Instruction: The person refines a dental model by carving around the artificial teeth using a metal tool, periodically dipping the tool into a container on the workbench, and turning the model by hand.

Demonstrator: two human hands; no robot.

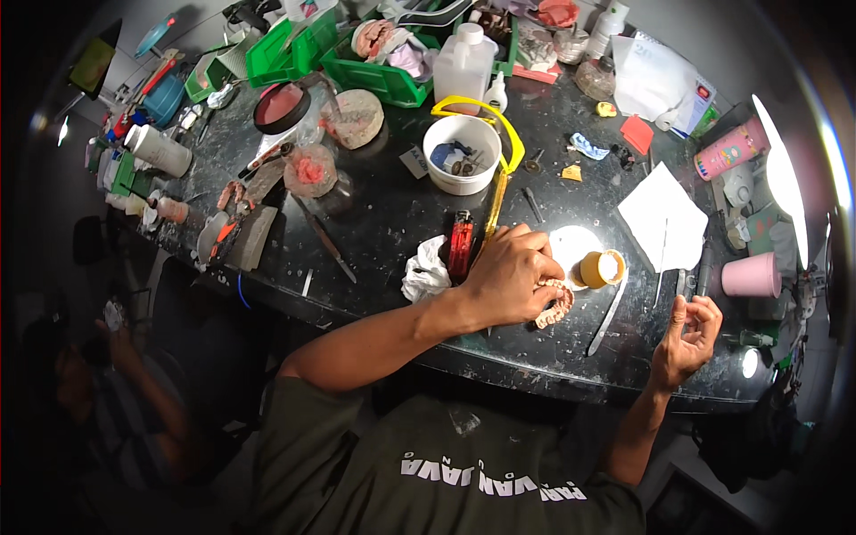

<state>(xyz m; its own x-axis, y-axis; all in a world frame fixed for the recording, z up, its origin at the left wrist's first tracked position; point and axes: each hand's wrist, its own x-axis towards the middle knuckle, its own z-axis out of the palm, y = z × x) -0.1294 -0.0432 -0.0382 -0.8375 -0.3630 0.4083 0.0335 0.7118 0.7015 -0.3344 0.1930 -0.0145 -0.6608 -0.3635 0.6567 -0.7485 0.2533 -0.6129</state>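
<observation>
My left hand (513,276) is closed around a dental cast (558,308), an arch of teeth in pinkish tan, pinched at its edge over the bench's front. Just beyond the cast stands a small amber jar (599,268), beside a brightly lit white round piece (571,242). A slim metal spatula (608,314) lies between my two hands. To the right, my right hand (687,343) is raised with thumb and fingers drawn together; whatever is between them cannot be made out. Dark-handled tools (703,267) lie just past its fingertips. A red lighter (461,245) is beside my left hand.
Crumpled tissue (426,270) lies left of the lighter. Beyond are a white tub (461,183) with small parts, a curved yellow frame (510,138), and green bins (379,78). White paper (655,205) and a pink cup (752,277) are right. Another person's arm (152,383) shows lower left.
</observation>
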